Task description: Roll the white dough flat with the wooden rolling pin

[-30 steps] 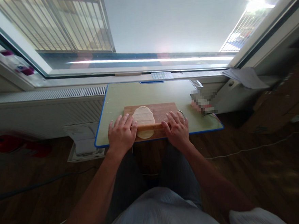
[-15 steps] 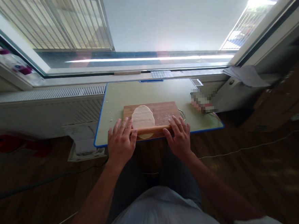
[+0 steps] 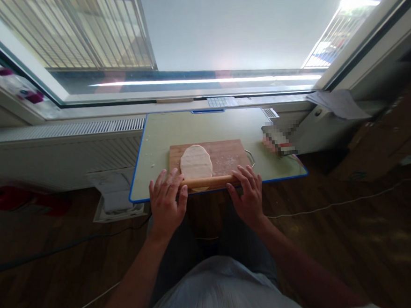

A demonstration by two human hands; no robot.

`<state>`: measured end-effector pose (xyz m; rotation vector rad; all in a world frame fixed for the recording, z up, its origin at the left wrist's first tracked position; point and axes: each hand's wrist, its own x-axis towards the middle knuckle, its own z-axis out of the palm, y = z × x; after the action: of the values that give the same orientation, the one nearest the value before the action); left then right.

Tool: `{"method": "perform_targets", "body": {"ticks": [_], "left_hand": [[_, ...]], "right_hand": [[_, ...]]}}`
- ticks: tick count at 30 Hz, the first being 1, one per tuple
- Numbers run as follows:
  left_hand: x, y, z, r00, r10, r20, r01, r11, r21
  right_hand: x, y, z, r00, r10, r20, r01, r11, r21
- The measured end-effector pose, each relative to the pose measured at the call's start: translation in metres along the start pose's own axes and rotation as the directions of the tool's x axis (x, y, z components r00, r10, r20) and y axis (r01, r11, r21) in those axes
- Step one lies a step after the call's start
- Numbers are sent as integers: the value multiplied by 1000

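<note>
A wooden rolling pin (image 3: 207, 182) lies crosswise over the near end of a flat, oval sheet of dough (image 3: 195, 162). My left hand (image 3: 167, 198) rests on the pin's left end, fingers over the top and thumb at the near side. At the other end, my right hand (image 3: 246, 192) holds it the same way. The dough is on the left half of a wooden cutting board (image 3: 224, 149), which has white flour dusted on its right half and a metal handle (image 3: 251, 158). A small edge of dough shows on the near side of the pin.
Under the board is a pale green, blue-edged folding table (image 3: 203, 126), set against a radiator (image 3: 65, 154) and window. A blurred-out item (image 3: 278, 139) lies on its right side. A white tray (image 3: 119, 209) stands low at left; cables (image 3: 322, 208) cross the floor.
Both hands have drawn the rolling pin slightly toward me, so it sits nearer the dough's close edge. Less dough shows on its near side.
</note>
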<state>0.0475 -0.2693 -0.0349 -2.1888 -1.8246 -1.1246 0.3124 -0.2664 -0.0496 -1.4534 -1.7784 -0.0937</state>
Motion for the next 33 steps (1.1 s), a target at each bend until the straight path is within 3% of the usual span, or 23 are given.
{"method": "perform_targets", "body": {"ticks": [20, 23, 27, 33], "left_hand": [[-20, -9, 14, 962, 169, -217, -183, 982, -46], [-19, -8, 12, 976, 131, -174, -141, 989, -46], [-12, -2, 4, 999, 36, -33, -38, 999, -37], [6, 2, -1, 996, -63, 65, 64, 998, -5]], "right_hand": [[-13, 4, 0, 992, -34, -120, 48, 992, 115], [-11, 2, -2, 995, -25, -97, 35, 995, 97], [-6, -4, -6, 1000, 23, -5, -23, 999, 35], [10, -8, -6, 994, 66, 82, -63, 997, -42]]}}
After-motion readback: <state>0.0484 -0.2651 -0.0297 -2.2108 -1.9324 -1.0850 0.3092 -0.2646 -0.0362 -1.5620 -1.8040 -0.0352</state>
